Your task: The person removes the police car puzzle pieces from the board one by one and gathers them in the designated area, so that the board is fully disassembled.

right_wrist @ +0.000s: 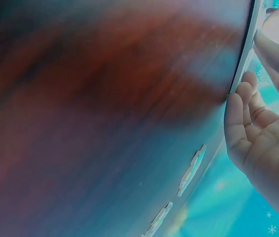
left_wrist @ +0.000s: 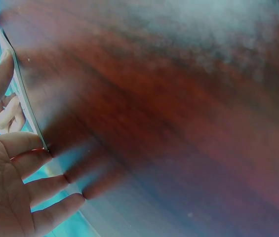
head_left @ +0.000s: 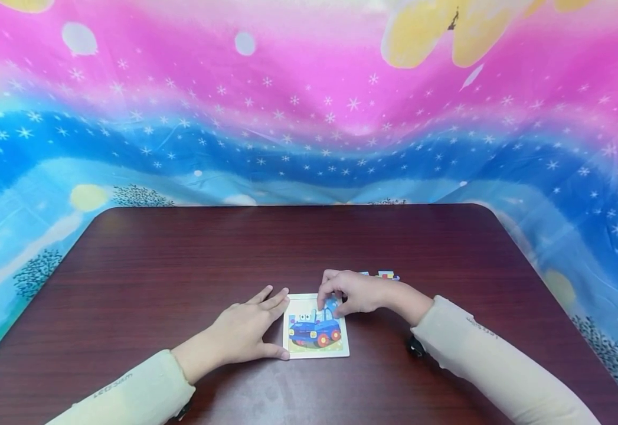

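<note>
A square puzzle board [head_left: 319, 355] with a pale frame lies flat on the table, its picture a blue car with eyes and red-and-yellow wheels. Along its left side rests my left hand [head_left: 242, 333], fingers spread, the thumb at the near left corner. In the left wrist view that hand [left_wrist: 6, 182] meets the board's thin edge. My right hand [head_left: 359, 292] bends over the far right corner, thumb and forefinger around a blue puzzle piece [head_left: 330, 307]. From the right wrist, the curled fingers of this hand [right_wrist: 262, 133] show beside the board's edge; the pinched piece is hidden there.
Two loose puzzle pieces, one colourful [head_left: 387, 275] and one partly covered [head_left: 364, 273], lie just beyond my right hand. Dark reddish-brown wood forms the table [head_left: 181, 254]. A pink and blue patterned cloth [head_left: 309, 118] hangs behind its far edge.
</note>
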`<state>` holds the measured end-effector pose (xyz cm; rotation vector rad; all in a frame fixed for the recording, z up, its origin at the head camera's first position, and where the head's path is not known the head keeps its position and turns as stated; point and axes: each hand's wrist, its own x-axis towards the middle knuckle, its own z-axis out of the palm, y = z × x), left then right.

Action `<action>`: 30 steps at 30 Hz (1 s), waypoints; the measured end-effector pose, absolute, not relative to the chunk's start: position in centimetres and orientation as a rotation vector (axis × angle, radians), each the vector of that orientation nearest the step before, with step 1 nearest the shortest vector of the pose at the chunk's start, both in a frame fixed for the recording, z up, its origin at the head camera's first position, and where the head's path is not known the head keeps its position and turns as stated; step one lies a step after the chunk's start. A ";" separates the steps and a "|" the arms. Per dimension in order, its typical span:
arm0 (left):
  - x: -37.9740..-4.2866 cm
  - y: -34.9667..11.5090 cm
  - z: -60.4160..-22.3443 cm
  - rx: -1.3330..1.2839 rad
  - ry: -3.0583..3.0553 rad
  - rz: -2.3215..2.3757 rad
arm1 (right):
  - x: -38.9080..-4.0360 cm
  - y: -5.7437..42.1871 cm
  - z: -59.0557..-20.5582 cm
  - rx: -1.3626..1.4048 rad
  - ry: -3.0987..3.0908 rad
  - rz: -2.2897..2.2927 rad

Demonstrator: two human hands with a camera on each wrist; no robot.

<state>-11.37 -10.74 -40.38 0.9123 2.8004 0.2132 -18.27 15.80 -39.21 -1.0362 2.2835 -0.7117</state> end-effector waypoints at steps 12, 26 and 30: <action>-11.4 -10.7 -40.5 0.901 2.790 0.228 | -18.4 15.9 -39.6 -1.062 2.288 -0.662; -11.4 -10.7 -40.5 0.910 2.791 0.239 | -17.9 15.9 -39.2 -1.086 2.325 -0.657; -11.4 -10.7 -40.3 0.901 2.783 0.241 | -17.9 15.9 -39.4 -1.093 2.331 -0.660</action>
